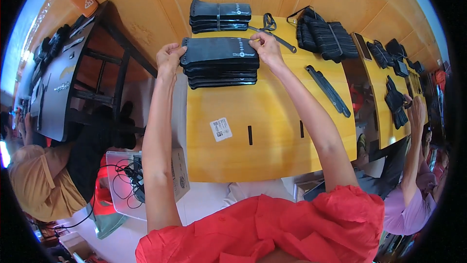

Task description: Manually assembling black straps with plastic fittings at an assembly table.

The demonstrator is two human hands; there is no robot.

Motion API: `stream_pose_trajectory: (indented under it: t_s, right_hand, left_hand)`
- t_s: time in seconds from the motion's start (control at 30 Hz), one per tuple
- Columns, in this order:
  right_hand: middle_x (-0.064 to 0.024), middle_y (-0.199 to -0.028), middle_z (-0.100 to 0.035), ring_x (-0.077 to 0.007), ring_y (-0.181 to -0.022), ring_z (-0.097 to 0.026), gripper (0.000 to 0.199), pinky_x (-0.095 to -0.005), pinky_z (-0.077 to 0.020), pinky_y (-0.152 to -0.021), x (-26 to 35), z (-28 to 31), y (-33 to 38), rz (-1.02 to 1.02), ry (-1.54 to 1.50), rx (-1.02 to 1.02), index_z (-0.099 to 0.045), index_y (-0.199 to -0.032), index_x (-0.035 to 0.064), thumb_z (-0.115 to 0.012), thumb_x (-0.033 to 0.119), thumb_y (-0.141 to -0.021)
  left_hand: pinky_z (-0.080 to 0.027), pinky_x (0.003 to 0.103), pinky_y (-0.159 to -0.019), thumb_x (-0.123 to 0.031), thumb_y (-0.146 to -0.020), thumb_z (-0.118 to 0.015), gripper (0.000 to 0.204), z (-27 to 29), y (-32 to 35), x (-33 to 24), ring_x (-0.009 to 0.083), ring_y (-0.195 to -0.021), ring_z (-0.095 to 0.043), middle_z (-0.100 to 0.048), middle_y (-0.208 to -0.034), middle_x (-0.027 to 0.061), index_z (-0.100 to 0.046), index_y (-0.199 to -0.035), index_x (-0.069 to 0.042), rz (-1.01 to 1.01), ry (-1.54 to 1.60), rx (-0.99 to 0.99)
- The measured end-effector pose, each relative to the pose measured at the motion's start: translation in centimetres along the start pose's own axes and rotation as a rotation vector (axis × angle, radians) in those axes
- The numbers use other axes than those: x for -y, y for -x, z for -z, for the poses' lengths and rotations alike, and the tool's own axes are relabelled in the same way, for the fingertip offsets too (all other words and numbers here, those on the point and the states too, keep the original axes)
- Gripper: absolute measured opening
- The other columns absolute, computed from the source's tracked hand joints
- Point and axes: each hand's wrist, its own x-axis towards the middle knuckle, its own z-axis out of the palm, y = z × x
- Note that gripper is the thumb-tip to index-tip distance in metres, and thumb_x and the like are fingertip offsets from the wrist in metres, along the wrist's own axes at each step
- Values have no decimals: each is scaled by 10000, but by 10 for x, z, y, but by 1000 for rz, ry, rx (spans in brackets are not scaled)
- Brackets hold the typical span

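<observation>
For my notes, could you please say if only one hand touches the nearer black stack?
No, the left hand and right hand touch opposite ends of the nearer black stack.

Garment, qty 1: plain bright-red loose fabric shirt (233,231), short-slv., matte solid col., soft creases across chest; folded seam or flap nr ctr front, exact constr. unclear. R slv. (357,209): wide, same red, gathered/puckered, ends abv elbow. L slv. (156,243): same red, short, also ends abv elbow. L forearm (163,126) & R forearm (311,107): bare, slender. L hand (168,57), R hand (268,51): bare; nail detail too sm. to tell.
</observation>
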Motion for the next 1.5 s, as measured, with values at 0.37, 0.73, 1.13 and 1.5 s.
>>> stream_pose_trajectory:
  t_s: [0.37, 0.73, 1.13, 1.5]
  right_hand:
    - [-98, -813, -564, -259, -791, -565, 185, -378, -442, -717, -21, -12, 12, 67, -31, -131, -644, -912, 97, -624, 240, -796]
    - [-101, -809, -552, -251, -801, -556, 177, -365, -439, -716, -17, -3, 22, 120, -107, -165, -641, -938, 100, -606, 222, -814]
    - [-130, -895, -544, -283, -865, -554, 236, -378, -435, -772, -9, 1, 29, 127, -95, -181, -629, -1008, 105, -526, 268, -871]
    - [-132, -901, -536, -287, -873, -552, 252, -387, -432, -772, -10, 1, 28, 93, -40, -154, -614, -1042, 111, -535, 273, -865]
  left_hand:
    - [-381, 211, -542, -200, -790, -679, 347, -12, 31, -23, 73, -636, -518, -626, -847, 3, -586, -1095, -63, 162, 129, 92]
    - [-446, 232, -648, -152, -841, -624, 281, -13, 31, -30, 102, -760, -565, -626, -883, 50, -597, -1068, 13, -82, 156, 123]
    - [-440, 223, -627, -247, -879, -589, 273, -15, 27, -22, 79, -731, -555, -613, -876, -3, -603, -1067, -48, -130, 121, 61]
    - [-433, 242, -737, -204, -804, -674, 380, -21, 40, -40, 132, -835, -560, -624, -910, 71, -581, -1094, 23, -56, 81, 46]
